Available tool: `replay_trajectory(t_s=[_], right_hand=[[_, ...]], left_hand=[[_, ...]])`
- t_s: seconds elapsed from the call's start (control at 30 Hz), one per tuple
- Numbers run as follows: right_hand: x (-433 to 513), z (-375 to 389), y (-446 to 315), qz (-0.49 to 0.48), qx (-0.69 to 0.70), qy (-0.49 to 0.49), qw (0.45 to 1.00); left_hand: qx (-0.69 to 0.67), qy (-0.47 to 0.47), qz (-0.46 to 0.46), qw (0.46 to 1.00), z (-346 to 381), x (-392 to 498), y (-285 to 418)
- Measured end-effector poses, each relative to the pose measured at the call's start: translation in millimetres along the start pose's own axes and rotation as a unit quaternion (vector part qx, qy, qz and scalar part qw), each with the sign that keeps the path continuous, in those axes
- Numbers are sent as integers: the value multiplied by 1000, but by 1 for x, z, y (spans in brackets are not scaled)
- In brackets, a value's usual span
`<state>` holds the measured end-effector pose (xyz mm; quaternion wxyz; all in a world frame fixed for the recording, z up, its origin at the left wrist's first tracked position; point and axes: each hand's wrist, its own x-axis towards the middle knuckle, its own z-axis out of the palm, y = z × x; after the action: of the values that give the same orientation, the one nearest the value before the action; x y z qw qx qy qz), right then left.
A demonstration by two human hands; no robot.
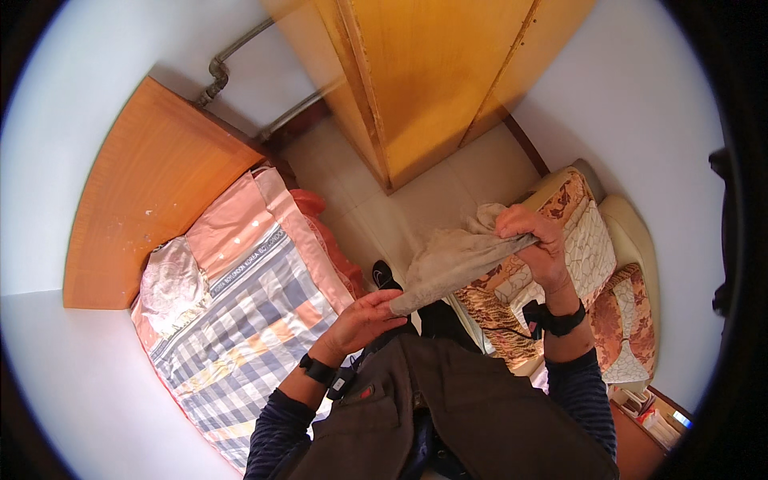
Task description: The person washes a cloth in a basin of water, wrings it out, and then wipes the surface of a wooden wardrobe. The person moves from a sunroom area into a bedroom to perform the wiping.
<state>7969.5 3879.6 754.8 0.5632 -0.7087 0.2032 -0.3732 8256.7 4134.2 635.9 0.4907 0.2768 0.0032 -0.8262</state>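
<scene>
A thin greyish-beige cloth [447, 258] is stretched slantwise between my two hands, in front of my body and above the floor. My left hand [367, 321] pinches its lower left corner between thumb and fingers. Higher up and to the right, my right hand [534, 240] grips the other end, with a bunched fold standing out beside the fingers. The middle of the cloth hangs loose and looks slightly blurred. Each wrist bears a black strap with a small device.
At the left is a bed with a checked cover [258, 336] and a wooden headboard [156, 204]. A yellow wooden wardrobe [432, 78] stands ahead on the tiled floor [336, 162]. To the right is a sofa [627, 234] with patterned covers. Metal pipes [219, 72] run along the wall.
</scene>
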Motion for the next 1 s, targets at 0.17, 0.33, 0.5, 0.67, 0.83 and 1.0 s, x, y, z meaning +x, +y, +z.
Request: replay_trajectory(t_s=[0.17, 0.33, 0.5, 0.67, 0.83, 1.0], right_hand=[[30, 3, -42, -29, -41, -65, 997], [51, 15, -66, -35, -159, -101, 981], [61, 23, -63, 46, -186, -79, 978], [69, 16, -46, 139, -223, -12, 965], [66, -1, -38, 169, -253, -20, 952], [75, -25, -19, 237, -126, -60, 962]], left_hand=[[316, 62, -107, 941, -40, -10, 18], [663, 107, 216, 708, -4, 36, 59], [664, -31, 375, 646, 97, 101, 70], [671, 35, 295, 679, 108, 118, 65], [630, 42, 200, 749, 88, 108, 68], [546, 20, 10, 837, 91, 77, 99]])
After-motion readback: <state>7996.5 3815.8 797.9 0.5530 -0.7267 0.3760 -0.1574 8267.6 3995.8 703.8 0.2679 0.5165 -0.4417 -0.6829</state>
